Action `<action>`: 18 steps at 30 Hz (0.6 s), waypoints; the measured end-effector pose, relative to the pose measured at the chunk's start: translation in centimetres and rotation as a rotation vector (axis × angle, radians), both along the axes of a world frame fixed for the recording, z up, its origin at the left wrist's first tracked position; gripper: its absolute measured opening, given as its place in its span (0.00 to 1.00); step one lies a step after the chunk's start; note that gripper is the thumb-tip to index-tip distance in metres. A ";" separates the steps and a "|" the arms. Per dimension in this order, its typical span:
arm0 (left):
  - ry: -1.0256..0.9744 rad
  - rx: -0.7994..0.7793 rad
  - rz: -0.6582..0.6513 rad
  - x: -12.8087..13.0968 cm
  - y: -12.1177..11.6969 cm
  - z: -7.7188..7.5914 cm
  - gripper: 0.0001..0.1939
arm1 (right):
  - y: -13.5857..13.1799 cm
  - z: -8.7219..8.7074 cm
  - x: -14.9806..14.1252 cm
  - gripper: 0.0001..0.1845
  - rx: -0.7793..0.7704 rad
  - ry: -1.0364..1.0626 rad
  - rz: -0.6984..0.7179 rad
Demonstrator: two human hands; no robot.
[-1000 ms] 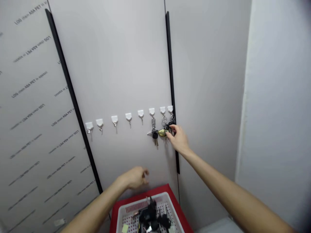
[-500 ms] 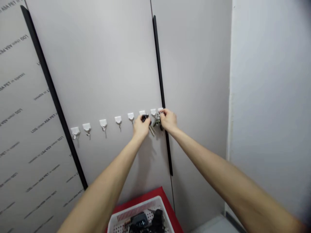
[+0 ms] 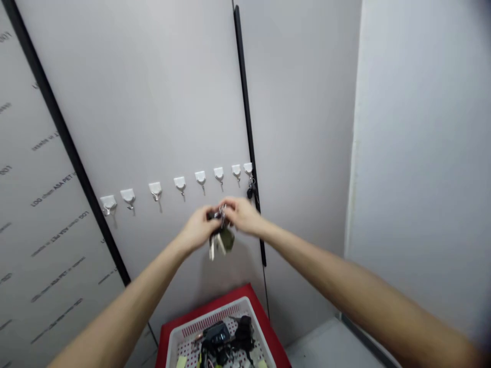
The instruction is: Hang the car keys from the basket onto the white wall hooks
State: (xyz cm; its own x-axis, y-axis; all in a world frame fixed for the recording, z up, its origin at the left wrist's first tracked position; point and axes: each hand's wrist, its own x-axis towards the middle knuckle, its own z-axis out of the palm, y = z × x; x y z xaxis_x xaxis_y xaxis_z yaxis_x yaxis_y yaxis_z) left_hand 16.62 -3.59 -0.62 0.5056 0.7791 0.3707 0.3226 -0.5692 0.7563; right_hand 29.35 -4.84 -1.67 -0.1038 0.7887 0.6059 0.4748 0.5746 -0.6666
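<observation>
My left hand (image 3: pixel 197 228) and my right hand (image 3: pixel 241 214) meet in front of the grey cabinet door, below the row of hooks. Closed fingers of my left hand grip a bunch of keys (image 3: pixel 212 249), whose blades hang down. My right hand pinches the metal rings at the top of the bunch, close to my left fingertips. An olive-green tag (image 3: pixel 227 239) dangles among the keys. On the rightmost white hook (image 3: pixel 248 168) hangs a small dark key fob (image 3: pixel 250 191), apart from both hands.
Several white adhesive hooks (image 3: pixel 180 185) run in a row to the left. Long black handles (image 3: pixel 247 112) edge the door panels. Below, a white perforated basket (image 3: pixel 174 337) with dark keys and fobs stands on a red surface (image 3: pixel 249 294). A pale wall (image 3: pixel 414 153) rises at right.
Both hands have come away from the hooks, down and to the left, and are now together on the keys. The dark fob on the rightmost hook is now uncovered. The view has shifted slightly.
</observation>
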 end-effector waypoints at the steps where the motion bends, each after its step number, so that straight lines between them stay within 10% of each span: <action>1: 0.055 -0.065 -0.024 -0.8 -0.5 -2.4 0.11 | -0.6 -2.5 -0.6 0.10 -0.074 -0.027 0.031; 4: 0.161 -0.287 -0.094 -3.1 -1.9 -9.8 0.13 | -2.2 -9.8 -2.4 0.13 -0.323 -0.148 0.086; 7: 0.209 -0.382 -0.056 -5.1 -2.5 -15.9 0.13 | -2.8 -13.1 -2.9 0.14 -0.427 -0.256 0.134; 14: 0.150 -0.572 0.064 -8.1 -1.0 -22.2 0.14 | 0.9 -3.4 3.1 0.14 0.091 0.025 -0.640; 18: 0.040 -0.639 0.029 -8.8 -1.2 -23.8 0.12 | 3.1 -0.2 5.9 0.13 0.080 -0.005 -0.911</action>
State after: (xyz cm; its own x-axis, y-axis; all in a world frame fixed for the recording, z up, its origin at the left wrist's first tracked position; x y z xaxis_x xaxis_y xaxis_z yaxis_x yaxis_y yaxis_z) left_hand 7.82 -4.80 -24.38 0.4848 0.8538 -0.1898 0.3661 -0.0010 0.9306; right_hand 35.22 -1.76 -1.89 0.5352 0.5227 0.6636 0.7702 0.0207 -0.6374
